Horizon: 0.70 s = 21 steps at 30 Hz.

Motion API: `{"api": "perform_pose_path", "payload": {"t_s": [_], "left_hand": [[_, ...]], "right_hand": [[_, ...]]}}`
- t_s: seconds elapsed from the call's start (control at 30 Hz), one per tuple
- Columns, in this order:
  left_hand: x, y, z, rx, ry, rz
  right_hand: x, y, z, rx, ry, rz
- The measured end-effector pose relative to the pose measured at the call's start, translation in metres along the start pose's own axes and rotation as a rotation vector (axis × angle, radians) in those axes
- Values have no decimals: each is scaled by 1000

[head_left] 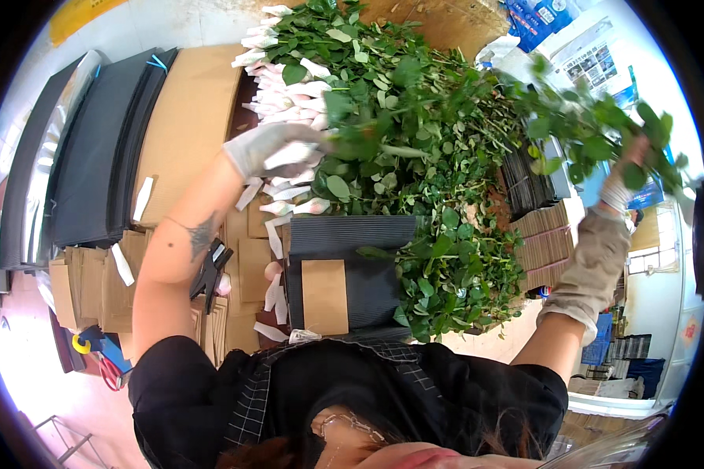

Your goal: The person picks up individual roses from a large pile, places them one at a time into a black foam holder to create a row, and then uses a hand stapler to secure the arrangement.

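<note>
My left hand (278, 148), in a pale glove, is curled over the left side of a big pile of leafy flower stems (414, 117). Its fingertips close around a blurred leafy stem (352, 142). Just beside it lie many flower heads in white sleeves (285, 98), probably roses. On the far right my raised right hand (630, 168) grips a leafy branch (587, 129), which is smeared by motion. A tan sleeve cover (590, 258) wraps that forearm. Below the pile sits a black corrugated sheet (352, 242) with a brown cardboard piece (325, 297) on it.
Stacks of black sheets (105, 148) and a large cardboard sheet (188, 117) stand at the left. Folded cardboard (94, 285) and red-handled scissors (111, 374) are lower left. A black tool (210, 273) lies near my left elbow. Bundled cardboard (544, 242) stands right of the pile.
</note>
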<state>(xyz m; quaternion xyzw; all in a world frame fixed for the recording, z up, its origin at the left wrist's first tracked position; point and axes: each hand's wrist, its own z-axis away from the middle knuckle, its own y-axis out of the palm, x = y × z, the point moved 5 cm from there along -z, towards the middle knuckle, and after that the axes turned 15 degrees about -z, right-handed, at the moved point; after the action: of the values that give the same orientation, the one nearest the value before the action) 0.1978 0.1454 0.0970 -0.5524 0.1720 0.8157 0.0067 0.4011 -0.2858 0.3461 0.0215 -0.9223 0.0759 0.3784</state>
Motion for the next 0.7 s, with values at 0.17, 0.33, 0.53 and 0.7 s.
{"api": "perform_pose_path", "payload": {"t_s": [0.17,0.33,0.53,0.7], "left_hand": [[8,3,41,-88,-35,429],[-59,115,58,48,277,146],[-65,123,94,-244,846,-682],[-71,163,98,318,676,235]], "right_hand": [[88,97,51,398,-259,230],[88,233,132,1121,-474,220],[57,252,160,1032,-650,206],[47,215,147,781,-681,129]]}}
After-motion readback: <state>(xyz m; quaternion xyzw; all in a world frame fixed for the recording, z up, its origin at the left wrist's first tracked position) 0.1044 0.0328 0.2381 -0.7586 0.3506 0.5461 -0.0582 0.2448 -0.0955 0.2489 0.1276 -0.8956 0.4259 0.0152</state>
